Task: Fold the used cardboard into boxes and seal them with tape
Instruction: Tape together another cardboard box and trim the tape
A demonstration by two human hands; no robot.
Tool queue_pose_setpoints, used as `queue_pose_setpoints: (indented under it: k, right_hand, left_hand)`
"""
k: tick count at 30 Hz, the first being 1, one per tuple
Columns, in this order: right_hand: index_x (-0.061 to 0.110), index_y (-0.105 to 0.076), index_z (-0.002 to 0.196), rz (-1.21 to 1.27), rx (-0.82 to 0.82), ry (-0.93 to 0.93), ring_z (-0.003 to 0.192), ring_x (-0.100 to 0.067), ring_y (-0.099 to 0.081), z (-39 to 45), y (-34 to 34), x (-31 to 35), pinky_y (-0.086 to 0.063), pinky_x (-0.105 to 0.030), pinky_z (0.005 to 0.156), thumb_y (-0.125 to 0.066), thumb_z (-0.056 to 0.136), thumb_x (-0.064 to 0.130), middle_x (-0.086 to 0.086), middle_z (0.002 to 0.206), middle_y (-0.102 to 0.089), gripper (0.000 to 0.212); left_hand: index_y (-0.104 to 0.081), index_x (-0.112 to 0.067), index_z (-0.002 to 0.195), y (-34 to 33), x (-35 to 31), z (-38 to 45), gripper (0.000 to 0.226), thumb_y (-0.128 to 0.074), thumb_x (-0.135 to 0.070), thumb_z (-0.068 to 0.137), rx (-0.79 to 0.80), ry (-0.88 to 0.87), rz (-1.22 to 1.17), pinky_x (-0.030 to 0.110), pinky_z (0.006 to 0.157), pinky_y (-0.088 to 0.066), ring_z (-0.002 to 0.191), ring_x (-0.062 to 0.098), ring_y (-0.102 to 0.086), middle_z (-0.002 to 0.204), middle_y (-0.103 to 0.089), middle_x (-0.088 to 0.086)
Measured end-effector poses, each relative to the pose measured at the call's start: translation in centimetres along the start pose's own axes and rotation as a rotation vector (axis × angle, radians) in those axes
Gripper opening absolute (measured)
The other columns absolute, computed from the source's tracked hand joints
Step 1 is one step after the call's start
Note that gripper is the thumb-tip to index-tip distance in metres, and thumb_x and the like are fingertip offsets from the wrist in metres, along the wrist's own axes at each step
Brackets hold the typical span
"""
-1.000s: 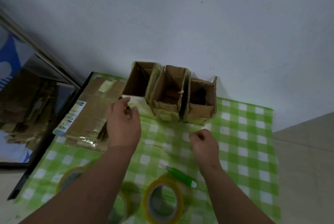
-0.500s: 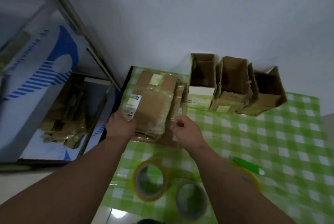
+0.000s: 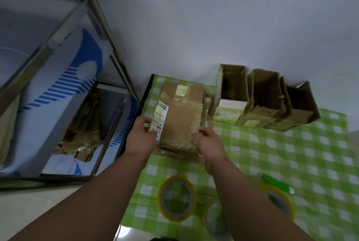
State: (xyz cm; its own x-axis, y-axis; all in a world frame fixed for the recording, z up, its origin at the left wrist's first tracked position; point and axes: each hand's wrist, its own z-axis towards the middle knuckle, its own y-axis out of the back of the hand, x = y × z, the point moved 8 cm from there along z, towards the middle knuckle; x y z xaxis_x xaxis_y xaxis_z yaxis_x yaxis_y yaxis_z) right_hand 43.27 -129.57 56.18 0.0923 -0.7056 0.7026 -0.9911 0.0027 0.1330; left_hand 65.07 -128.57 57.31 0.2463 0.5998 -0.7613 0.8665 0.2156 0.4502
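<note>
Left hand (image 3: 140,139) and right hand (image 3: 210,146) grasp the near corners of the top flattened cardboard (image 3: 181,118) on the stack, left of three open boxes (image 3: 266,97).

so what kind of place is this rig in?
Probably a home or small back-room packing corner, not a factory: a table under a green-and-white checked tablecloth against a plain white wall, yellow-rimmed packing tape rolls, and a metal-framed shelf holding scrap cardboard.

Left hand (image 3: 140,139) and right hand (image 3: 210,143) grip the top flattened cardboard (image 3: 182,116) on the stack.
</note>
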Motion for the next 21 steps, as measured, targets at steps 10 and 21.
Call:
queue_pose_setpoints:
  k: [10, 21]
  right_hand:
    - [0.039, -0.052, 0.112, 0.207, 0.194, 0.117, 0.088, -0.023, -0.071, -2.5, 1.8, 0.1, -0.055, -0.032, 0.059, -0.066, 0.086, -0.006, 0.001, 0.103, -0.072, 0.054]
    - [0.035, -0.064, 0.104, -0.006, 0.19, 0.381, 0.088, -0.02, -0.069, -6.5, 9.3, 2.7, -0.054, -0.029, 0.064, -0.053, 0.081, -0.019, -0.001, 0.1, -0.074, 0.06]
  left_hand:
    - [-0.048, -0.015, 0.094, -1.6, 2.6, -4.3, 0.028, -0.055, 0.012, 0.091, 0.044, 0.23, -0.438, 0.028, 0.055, -0.051, 0.085, 0.024, -0.067, 0.104, -0.067, 0.013]
    - [-0.043, -0.031, 0.14, -1.1, -2.9, -5.3, 0.055, -0.064, -0.042, 0.091, -0.059, -0.022, -0.445, 0.043, 0.096, -0.047, 0.109, 0.023, -0.058, 0.13, -0.057, 0.002]
